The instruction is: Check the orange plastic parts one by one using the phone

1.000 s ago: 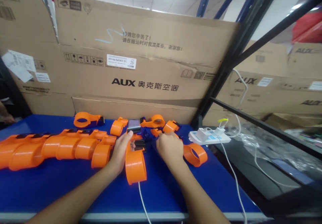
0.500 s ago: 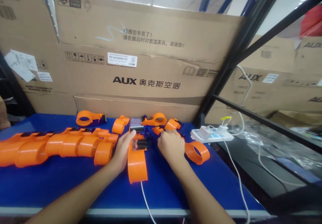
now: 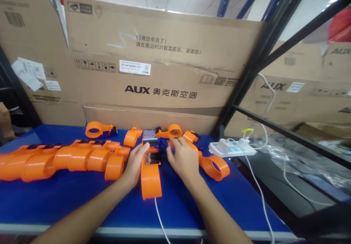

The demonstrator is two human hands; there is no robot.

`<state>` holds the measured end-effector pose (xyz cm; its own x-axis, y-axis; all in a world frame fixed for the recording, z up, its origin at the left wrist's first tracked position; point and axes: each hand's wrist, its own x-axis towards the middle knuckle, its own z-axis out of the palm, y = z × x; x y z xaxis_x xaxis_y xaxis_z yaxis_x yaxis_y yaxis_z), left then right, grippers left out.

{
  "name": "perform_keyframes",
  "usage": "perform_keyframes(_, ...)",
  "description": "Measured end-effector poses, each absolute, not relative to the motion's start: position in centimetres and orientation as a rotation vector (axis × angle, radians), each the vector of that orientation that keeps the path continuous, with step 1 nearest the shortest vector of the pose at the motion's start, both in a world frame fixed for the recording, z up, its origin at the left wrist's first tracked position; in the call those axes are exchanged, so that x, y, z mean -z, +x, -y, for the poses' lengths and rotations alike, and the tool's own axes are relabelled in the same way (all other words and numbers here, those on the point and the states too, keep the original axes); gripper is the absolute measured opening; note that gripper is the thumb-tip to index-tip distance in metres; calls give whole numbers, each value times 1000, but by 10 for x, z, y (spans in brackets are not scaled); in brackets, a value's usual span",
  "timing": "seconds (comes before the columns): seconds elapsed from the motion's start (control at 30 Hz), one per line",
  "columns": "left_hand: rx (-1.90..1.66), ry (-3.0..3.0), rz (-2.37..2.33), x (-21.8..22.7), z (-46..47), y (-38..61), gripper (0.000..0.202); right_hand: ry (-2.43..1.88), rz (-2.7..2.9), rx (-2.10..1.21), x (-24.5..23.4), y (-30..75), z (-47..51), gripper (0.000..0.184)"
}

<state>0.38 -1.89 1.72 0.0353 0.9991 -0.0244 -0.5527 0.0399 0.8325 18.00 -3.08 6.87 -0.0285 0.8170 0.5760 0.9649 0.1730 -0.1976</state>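
Observation:
My left hand (image 3: 137, 161) is closed around the frame of an orange tape dispenser (image 3: 151, 181), thumb on top. The dispenser's round hub points toward me, and dark rollers or bars show in its frame. My right hand (image 3: 183, 158) is just to the right, fingers bent and thumb drawn in, over small dark blue parts (image 3: 162, 145). What its fingertips grip, if anything, is too small to make out. A device with a grey screen (image 3: 149, 134) stands behind the held dispenser. Another orange dispenser (image 3: 215, 167) lies right of my right hand.
A row of orange dispensers (image 3: 79, 158) runs along the left of the blue table (image 3: 109, 207). More dispensers (image 3: 100, 130) lie at the back, before a large cardboard sheet (image 3: 164, 64). A white power strip (image 3: 231, 147) with cables sits at the right edge beside a black post (image 3: 244, 72).
My right hand has gone from a tight fist to loosely bent fingers and shifted slightly left, nearer the held dispenser. My left hand keeps its hold. The view has shifted slightly.

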Motion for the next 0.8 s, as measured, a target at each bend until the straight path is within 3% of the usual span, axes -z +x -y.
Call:
perform_keyframes(0.13,-1411,794,-742,-21,20,5,46,-1212,1896,-72,-63,174,32,35)
perform_keyframes(0.3,-1410,783,-694,-25,22,6,48,-1030,1881,-429,-56,166,34,54)
perform_keyframes(0.63,-1426,885,-744,-18,21,10,43,-984,1800,-585,-48,158,30,47)
perform_keyframes(0.8,-1407,953,-780,-16,20,7,40,-1022,1891,-451,-48,162,29,43)
